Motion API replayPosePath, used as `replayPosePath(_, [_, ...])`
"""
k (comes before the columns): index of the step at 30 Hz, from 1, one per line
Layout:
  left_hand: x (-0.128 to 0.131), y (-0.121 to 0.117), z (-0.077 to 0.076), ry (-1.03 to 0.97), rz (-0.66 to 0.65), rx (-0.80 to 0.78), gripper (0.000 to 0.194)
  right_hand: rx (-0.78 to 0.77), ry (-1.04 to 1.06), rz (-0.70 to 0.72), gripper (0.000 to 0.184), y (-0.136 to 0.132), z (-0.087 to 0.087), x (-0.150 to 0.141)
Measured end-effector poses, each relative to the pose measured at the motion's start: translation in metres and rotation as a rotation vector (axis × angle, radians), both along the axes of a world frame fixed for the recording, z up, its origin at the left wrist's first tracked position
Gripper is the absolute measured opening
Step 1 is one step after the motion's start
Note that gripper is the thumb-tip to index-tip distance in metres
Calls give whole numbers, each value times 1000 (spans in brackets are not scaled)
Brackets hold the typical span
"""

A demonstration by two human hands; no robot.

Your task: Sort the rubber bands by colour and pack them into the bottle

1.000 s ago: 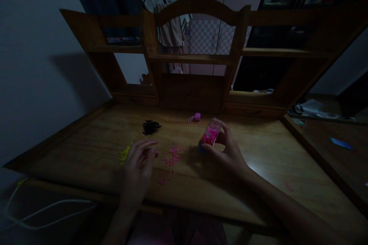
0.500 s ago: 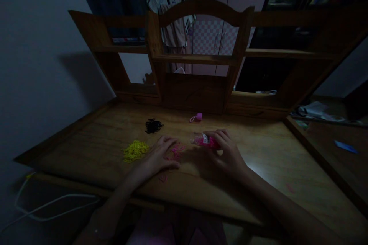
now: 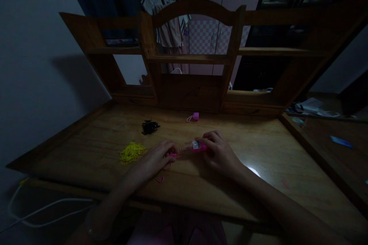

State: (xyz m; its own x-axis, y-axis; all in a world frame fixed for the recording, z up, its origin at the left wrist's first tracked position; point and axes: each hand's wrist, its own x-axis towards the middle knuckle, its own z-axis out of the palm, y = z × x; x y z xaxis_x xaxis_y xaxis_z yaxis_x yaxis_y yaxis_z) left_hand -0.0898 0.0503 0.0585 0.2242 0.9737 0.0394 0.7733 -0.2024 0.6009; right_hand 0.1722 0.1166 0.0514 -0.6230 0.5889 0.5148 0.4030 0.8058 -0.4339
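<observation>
A small clear bottle [image 3: 196, 145] with a label and pink contents lies tipped on its side in my right hand [image 3: 220, 151], its neck pointing left. My left hand [image 3: 161, 155] is at the bottle's mouth, fingers and thumb closed on small pink loop-like pieces [image 3: 173, 155], whose exact kind I cannot make out. One more pink piece [image 3: 160, 179] lies on the desk below that hand. Left of it is a heap of thin yellow pieces [image 3: 132, 153], with a smaller black heap [image 3: 150, 126] farther back. A pink cap with a loop [image 3: 195, 116] lies behind the bottle.
The wooden desk [image 3: 253, 134] has a shelf unit [image 3: 189, 59] along its back edge. A faint pink piece [image 3: 285, 183] lies at the right. A blue flat object [image 3: 341, 141] rests on the surface beyond the desk's right edge. White cables [image 3: 51, 203] hang at the lower left.
My left hand's fingers have closed from a spread position around the pink pieces. My right hand has brought the bottle left and slightly down, so its mouth meets my left fingers.
</observation>
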Motion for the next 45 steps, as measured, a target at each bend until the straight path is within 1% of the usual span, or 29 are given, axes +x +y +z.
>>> replayPosePath(3, [7, -4, 8, 48, 11, 12, 15, 13, -43, -15, 50, 0, -3, 0])
replayPosePath(6, [14, -7, 15, 56, 15, -7, 18, 13, -59, -2, 50, -1, -3, 0])
replayPosePath(8, [16, -8, 15, 60, 33, -8, 18, 3, -61, 12, 48, -4, -2, -3])
replayPosePath(11, [18, -7, 9, 40, 108, 16, 17, -10, -65, 39, 48, -10, -2, -10])
replayPosePath(13, [20, -8, 4, -36, 167, 9, 18, -13, -73, 51, 48, -14, -3, -14])
replayPosePath(16, [25, -9, -1, -232, 245, -55, 18, -22, -86, 55, 50, -17, -4, -17])
replayPosePath(18, [27, -10, -1, -353, 293, -98, 18, -31, -71, 50, 53, -17, -5, -17])
replayPosePath(21, [28, -8, 1, -493, 354, -116, 23, -59, -24, 45, 52, -16, -5, -16])
replayPosePath(23, [26, -7, 2, -577, 377, -95, 26, -81, 5, 49, 52, -16, -5, -15])
replayPosePath(26, [23, -7, 3, -631, 346, -54, 24, -114, 48, 56, 58, -15, -6, -15])
replayPosePath(29, [19, -9, 3, -587, 349, 26, 21, -161, 92, 69, 59, -15, -6, -15])
replayPosePath(32, [12, -7, 2, -452, 387, 165, 21, -201, 133, 48, 57, -14, -4, -14])
replayPosePath(33, [10, -5, 1, -387, 368, 195, 22, -207, 147, 30, 56, -12, -3, -13])
replayPosePath(35, [7, 1, -1, -260, 260, 201, 23, -206, 170, -9, 54, -9, -1, -11])
replayPosePath(37, [7, 7, -2, -165, 116, 155, 26, -194, 180, -50, 52, -5, 0, -8])
replayPosePath(39, [11, 11, -1, -111, 28, 113, 30, -180, 184, -82, 52, -1, 0, -5])
replayPosePath(42, [21, 6, 8, -84, -13, 78, 30, -159, 196, -106, 53, 2, 0, -2])
replayPosePath(45, [28, -7, 24, -63, -96, 22, 30, -151, 198, -108, 54, 1, 0, -2])
